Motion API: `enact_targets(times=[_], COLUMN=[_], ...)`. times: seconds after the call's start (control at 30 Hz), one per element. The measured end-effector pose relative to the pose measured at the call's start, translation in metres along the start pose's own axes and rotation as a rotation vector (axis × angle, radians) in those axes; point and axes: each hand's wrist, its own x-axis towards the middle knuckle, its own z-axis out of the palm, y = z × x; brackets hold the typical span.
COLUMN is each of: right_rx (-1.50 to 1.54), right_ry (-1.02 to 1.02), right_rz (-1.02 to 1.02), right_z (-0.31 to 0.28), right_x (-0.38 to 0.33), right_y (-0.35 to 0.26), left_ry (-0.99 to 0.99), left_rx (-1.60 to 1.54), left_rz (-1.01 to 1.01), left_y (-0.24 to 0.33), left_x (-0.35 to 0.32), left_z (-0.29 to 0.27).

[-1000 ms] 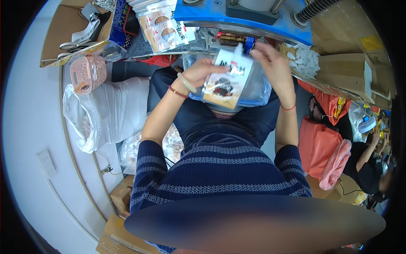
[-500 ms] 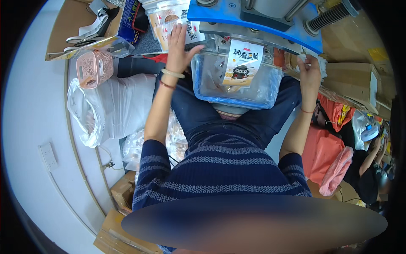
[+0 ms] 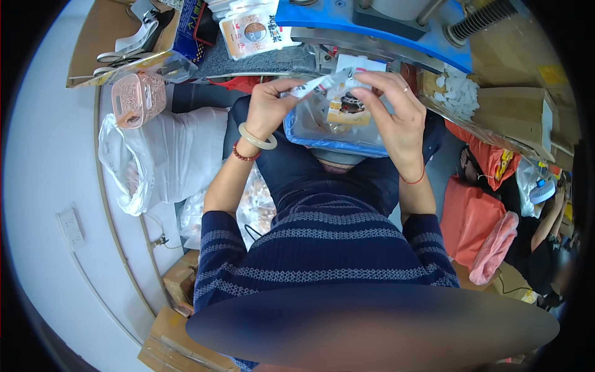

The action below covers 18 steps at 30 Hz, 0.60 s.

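Note:
Above my lap, my left hand (image 3: 271, 108) pinches one end of a white printed pouch (image 3: 323, 83), seen nearly edge-on. At its other end, my right hand (image 3: 396, 108) has thumb and fingers closed on the pouch's edge. A second pouch (image 3: 350, 116), white and yellow with a dark pot picture, lies behind them on the blue-rimmed clear plastic tub (image 3: 331, 145), partly covered by my hands. Farther back at the left, more printed pouches (image 3: 254, 32) lie stacked on a grey mat (image 3: 260, 64).
A blue-and-steel press (image 3: 372, 22) stands over the tub. White scraps (image 3: 458, 92) fill a carton at the right, beside another cardboard box (image 3: 517, 121). A pink basket (image 3: 139, 99) and white sack (image 3: 180, 155) stand left. Another person's arm (image 3: 548, 223) shows far right.
My left hand has come from the pouch stack toward the middle with a pouch. My right hand has left the white scraps and moved left to grip that pouch.

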Motion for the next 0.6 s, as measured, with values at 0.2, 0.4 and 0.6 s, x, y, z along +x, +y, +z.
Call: enact_targets(times=[0.2,0.4,0.6], right_rx=[-0.313,-0.569,-1.094], right_ry=[-0.296,-0.047,-0.043], right_rz=[-0.09,0.1,0.478], right_z=[-0.028,-0.04,-0.098], right_x=[0.009,-0.003,0.0], right_y=[0.019,0.073,0.128], left_ry=[-0.419,-0.527,-0.42], left_rx=[0.001,-0.643,-0.776], left_rz=[-0.276,-0.587,-0.617], left_y=[0.022,-0.032,-0.028], left_x=[0.009,0.034,0.061], left_z=[0.015,0.053,0.08])
